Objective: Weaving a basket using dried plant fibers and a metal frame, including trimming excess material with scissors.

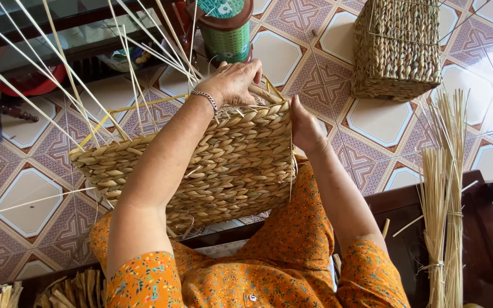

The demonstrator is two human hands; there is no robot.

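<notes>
Fingers of my left hand clamp the far rim of the half-woven basket on my lap (right hand pressed to its right edge, grip unclear). Walls look woven; loose spokes left untrimmed far left.

The half-woven basket at centre was rough, matt braided straw; the floor tiles at upper right were smooth and glossy; the bench at lower right was dark polished wood.
</notes>
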